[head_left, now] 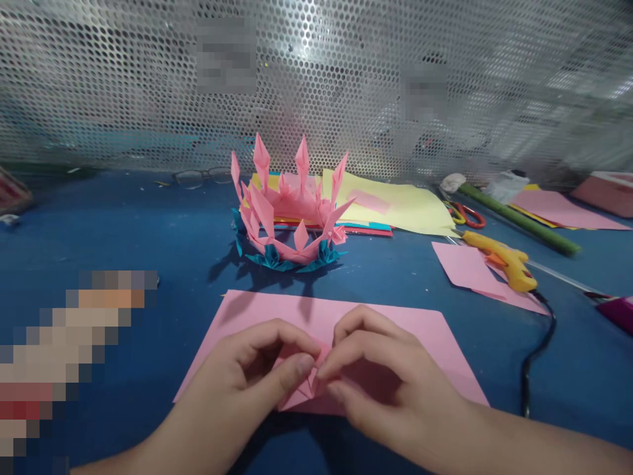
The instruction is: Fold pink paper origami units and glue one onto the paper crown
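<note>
Between my two hands is a small folded piece of pink paper (pixel 297 398), with creases meeting near its middle. My left hand (pixel 257 369) pinches its left part, the thumb lying on top. On the other side, the fingertips of my right hand (pixel 380 376) close on its right edge, and they hide part of the folds. Beneath both hands a large sheet of pink paper (pixel 395 316) lies flat on the blue table. Just beyond it stands a paper crown (pixel 299 244) with pink pointed pieces and teal folded pieces round its base.
To the right, a yellow glue gun (pixel 512 260) with a black cord (pixel 539 349) rests by pink paper scraps (pixel 462 267). Behind are yellow sheets (pixel 405 198), scissors (pixel 469 216) and a green rod (pixel 519 221). Glasses (pixel 190 178) lie near the perforated metal panel (pixel 316 86).
</note>
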`<state>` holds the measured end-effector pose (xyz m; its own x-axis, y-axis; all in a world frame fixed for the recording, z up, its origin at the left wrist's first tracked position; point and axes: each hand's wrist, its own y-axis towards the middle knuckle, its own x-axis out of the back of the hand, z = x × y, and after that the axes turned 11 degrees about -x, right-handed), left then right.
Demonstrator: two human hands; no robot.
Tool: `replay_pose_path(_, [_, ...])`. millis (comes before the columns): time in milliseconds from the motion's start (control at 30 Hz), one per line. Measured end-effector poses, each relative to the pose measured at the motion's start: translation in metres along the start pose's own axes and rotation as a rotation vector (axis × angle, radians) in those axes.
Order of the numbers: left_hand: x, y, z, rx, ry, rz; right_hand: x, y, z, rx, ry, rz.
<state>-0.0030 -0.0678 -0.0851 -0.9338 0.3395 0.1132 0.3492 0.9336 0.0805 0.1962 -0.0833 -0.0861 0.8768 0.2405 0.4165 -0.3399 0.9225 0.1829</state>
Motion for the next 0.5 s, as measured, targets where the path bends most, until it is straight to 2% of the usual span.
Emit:
replay_pose_path(267, [-0.0007, 0.0013, -0.0031, -0.001, -0.020, 0.018, -0.0005, 0.0005, -0.0053, -0.031, -0.013, -0.008])
replay_pose_path(500, [-0.0014, 0.0000, -0.0043, 0.021, 0.003, -0.056, 0.0013, 0.0010, -0.0053, -0.029, -0.044, -0.024])
